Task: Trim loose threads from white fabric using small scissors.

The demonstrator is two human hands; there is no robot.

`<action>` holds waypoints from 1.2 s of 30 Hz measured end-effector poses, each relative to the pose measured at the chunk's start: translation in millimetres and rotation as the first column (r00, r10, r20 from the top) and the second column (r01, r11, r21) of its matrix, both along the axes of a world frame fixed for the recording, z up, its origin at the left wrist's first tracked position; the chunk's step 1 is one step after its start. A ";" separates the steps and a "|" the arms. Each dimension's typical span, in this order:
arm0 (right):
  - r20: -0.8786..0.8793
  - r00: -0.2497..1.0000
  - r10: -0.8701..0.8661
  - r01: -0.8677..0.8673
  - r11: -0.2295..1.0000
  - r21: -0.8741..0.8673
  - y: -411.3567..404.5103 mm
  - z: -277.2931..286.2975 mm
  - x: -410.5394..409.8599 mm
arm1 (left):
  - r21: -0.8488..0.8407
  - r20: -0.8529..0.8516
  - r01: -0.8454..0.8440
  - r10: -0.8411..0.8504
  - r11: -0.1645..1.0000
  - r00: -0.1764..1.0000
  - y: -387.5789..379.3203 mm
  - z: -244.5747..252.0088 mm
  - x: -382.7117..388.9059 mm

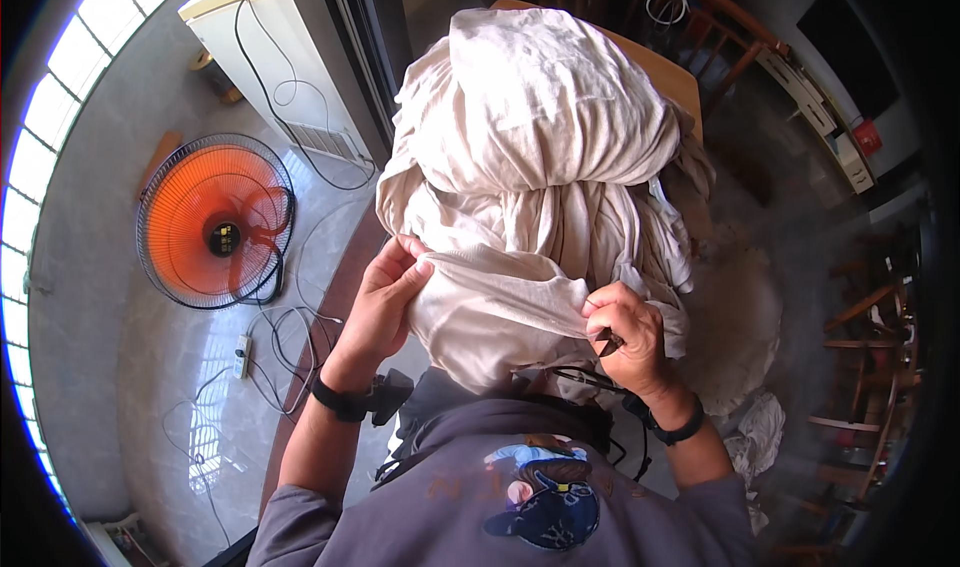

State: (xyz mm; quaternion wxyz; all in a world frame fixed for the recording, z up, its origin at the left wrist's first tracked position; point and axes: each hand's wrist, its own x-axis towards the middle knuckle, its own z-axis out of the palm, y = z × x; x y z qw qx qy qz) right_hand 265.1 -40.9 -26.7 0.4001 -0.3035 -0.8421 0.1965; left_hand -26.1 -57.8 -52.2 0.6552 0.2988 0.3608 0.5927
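Note:
A large heap of off-white knit fabric lies before me, its near end hanging towards my lap. My left hand pinches the left end of a fabric fold between thumb and fingers. The fold is stretched across to my right hand, whose curled fingers grip its other end. A small dark metal tool, perhaps thread snips, pokes out of my right fist; most of it is hidden by the fingers.
The heap rests on a wooden table. An orange fan stands on the floor at left, near loose cables and a power strip. A white appliance is behind it. More pale cloth lies at lower right.

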 end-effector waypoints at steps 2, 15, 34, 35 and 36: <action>-0.014 1.000 -0.012 0.013 1.000 0.025 0.9 8.3 -6.6 | -0.033 -0.013 0.019 -0.020 0.999 1.000 3.9 -1.7 -4.7; 0.092 0.995 -0.030 0.008 0.975 0.224 -15.5 10.4 -7.5 | 0.467 -0.874 0.118 0.436 0.876 0.215 -15.5 27.7 1.0; -0.053 0.992 0.116 -0.124 0.975 -0.183 -5.3 46.9 -50.1 | 0.603 -0.745 0.054 0.538 0.796 0.395 -28.6 41.4 25.2; -0.064 0.992 0.107 -0.119 0.967 -0.224 -7.6 50.3 -57.5 | 0.605 -0.738 0.042 0.540 0.795 0.405 -27.8 41.2 26.6; -0.039 0.994 0.105 -0.112 0.966 -0.232 -7.9 48.4 -64.3 | 0.605 -0.739 0.045 0.540 0.795 0.403 -28.2 40.1 27.3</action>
